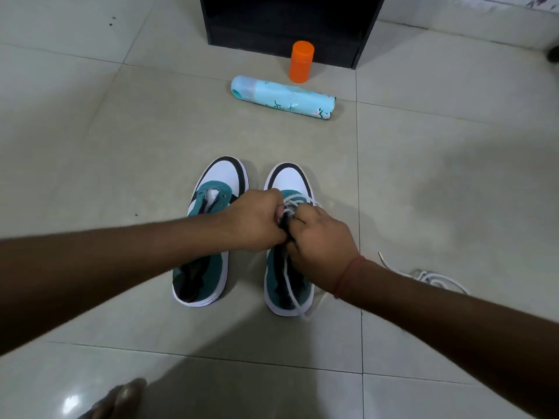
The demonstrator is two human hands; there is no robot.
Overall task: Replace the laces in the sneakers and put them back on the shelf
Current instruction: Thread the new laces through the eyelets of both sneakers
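- Two sneakers on the tiled floor (90, 131), side by side, toes toward the black shelf (290, 22).
- Left sneaker (208, 237): eyelets bare.
- Right sneaker (287, 282): partly laced; white lace (290, 279) soft, limp, light, best pinched near its stiff tip.
- My left hand (254, 222) and right hand (320, 240): curled over the eyelets, apparently pinching lace; view blocked.
- Spare lace (429, 278): loose, beside my right forearm.

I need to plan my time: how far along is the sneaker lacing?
Done: nothing complete. In hand: both hands, left hand and right hand, work a white lace on the right sneaker. Left: the left sneaker shows bare eyelets, a spare lace lies on the floor, and both sneakers still sit off the shelf.
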